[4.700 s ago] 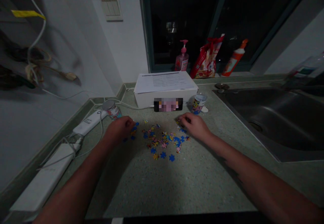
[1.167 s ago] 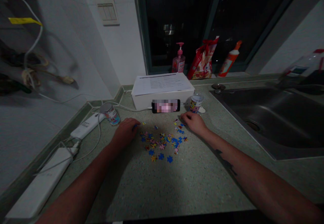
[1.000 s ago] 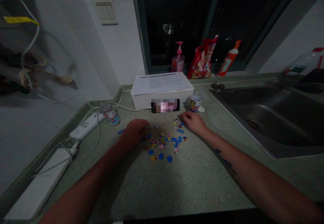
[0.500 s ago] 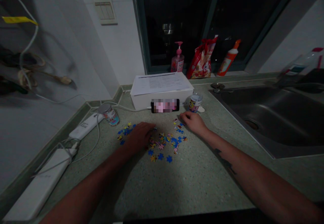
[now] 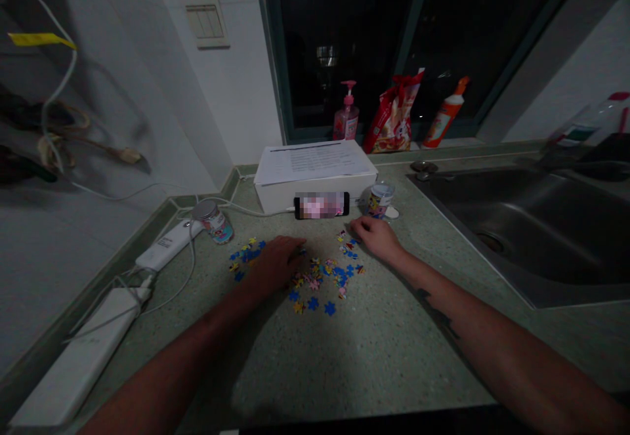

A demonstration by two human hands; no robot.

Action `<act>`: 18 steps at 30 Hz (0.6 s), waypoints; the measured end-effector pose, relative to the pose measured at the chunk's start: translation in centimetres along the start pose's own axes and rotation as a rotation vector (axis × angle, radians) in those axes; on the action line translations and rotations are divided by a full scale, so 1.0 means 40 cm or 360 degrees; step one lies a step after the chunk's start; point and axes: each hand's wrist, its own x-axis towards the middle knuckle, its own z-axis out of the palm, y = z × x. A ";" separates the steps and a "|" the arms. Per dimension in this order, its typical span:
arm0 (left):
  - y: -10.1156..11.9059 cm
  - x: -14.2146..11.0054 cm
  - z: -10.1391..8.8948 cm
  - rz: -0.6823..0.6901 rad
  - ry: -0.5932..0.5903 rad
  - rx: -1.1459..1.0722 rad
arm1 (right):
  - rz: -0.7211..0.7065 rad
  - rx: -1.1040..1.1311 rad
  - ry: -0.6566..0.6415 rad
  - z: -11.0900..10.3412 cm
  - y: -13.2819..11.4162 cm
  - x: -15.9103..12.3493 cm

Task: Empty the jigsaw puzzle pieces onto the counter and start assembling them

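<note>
Small jigsaw puzzle pieces (image 5: 339, 275), blue, yellow and pink, lie loose in a scattered group on the counter. My left hand (image 5: 278, 263) reaches over them from the left, fingers bent, with a small puzzle piece (image 5: 302, 250) at its fingertips. It partly covers another cluster of puzzle pieces (image 5: 245, 251) to its left. My right hand (image 5: 378, 237) rests on the counter at the right of the pieces, its fingers curled closed; whatever they may hold is hidden. Behind it stands a clear can with a colourful label (image 5: 380, 201). A second, similar can (image 5: 214, 222) stands at the left.
A phone (image 5: 321, 205) leans on a white box (image 5: 275, 193) topped with printed paper. White power strips (image 5: 79, 356) and cables run along the left wall. At the right is a steel sink (image 5: 531, 225). A pump bottle (image 5: 346, 120) and red bag (image 5: 394, 117) stand by the window.
My left hand has shifted very slightly to the right over the pieces. My right hand has stayed in place.
</note>
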 end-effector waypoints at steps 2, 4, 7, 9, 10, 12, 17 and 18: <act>0.001 0.002 0.004 -0.0011 0.0025 -0.0016 | 0.0004 0.0003 -0.0005 0.000 -0.001 0.000; -0.001 0.004 0.008 -0.0029 0.0040 -0.0036 | 0.0006 0.0002 -0.0008 -0.001 -0.002 0.001; -0.004 0.006 0.012 -0.0048 0.0044 -0.0082 | 0.0005 -0.0001 -0.0010 -0.001 -0.002 0.001; -0.005 0.006 0.013 -0.0038 0.0055 -0.0105 | 0.0005 -0.0001 -0.0012 0.000 -0.001 0.001; -0.004 0.005 0.013 -0.0025 0.0070 -0.0107 | 0.0007 -0.0002 -0.0012 0.000 -0.001 0.002; -0.003 0.005 0.011 0.0008 0.0086 -0.0099 | 0.0012 -0.0006 -0.0010 0.000 -0.001 0.002; -0.001 0.005 0.006 0.0044 -0.0022 -0.0079 | 0.0017 -0.0013 -0.0005 0.000 -0.003 0.001; -0.001 0.006 0.005 0.0044 -0.0026 -0.0082 | 0.0016 -0.0014 -0.0003 0.000 -0.004 0.001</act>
